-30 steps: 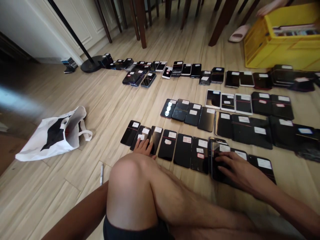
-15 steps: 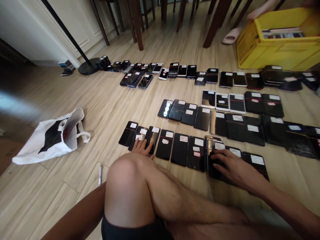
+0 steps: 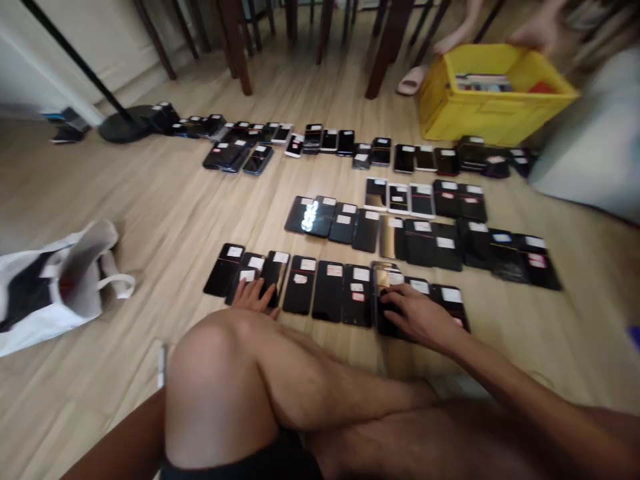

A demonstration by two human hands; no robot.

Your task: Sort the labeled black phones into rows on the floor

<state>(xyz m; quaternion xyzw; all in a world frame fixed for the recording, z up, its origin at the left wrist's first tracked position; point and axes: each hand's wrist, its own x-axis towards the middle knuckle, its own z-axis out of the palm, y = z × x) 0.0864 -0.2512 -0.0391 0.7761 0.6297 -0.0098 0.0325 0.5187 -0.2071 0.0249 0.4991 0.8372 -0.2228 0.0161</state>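
Several dark phones with white labels lie in rows on the wooden floor (image 3: 165, 220). My left hand (image 3: 254, 295) rests with spread fingers on the lower part of two phones near the left end of the front row, one of them a labelled black phone (image 3: 276, 267). My right hand (image 3: 413, 308), fingers apart, lies over a small stack of phones (image 3: 387, 275) toward the right of that row. Between my hands are a phone with two labels (image 3: 299, 293), a plain black phone (image 3: 327, 297) and a phone with several labels (image 3: 357, 300).
A person's hands touch a yellow crate (image 3: 495, 113) at the back right. A white bag (image 3: 75, 287) lies at the left, a pen (image 3: 161, 365) beside my knee. Behind the far row stand a black round base (image 3: 125, 125) and wooden legs (image 3: 235, 53).
The view has turned to the right, so the phones appear further left. More of the crate shows, with a second hand of the other person at it. My hands stay at the same phones.
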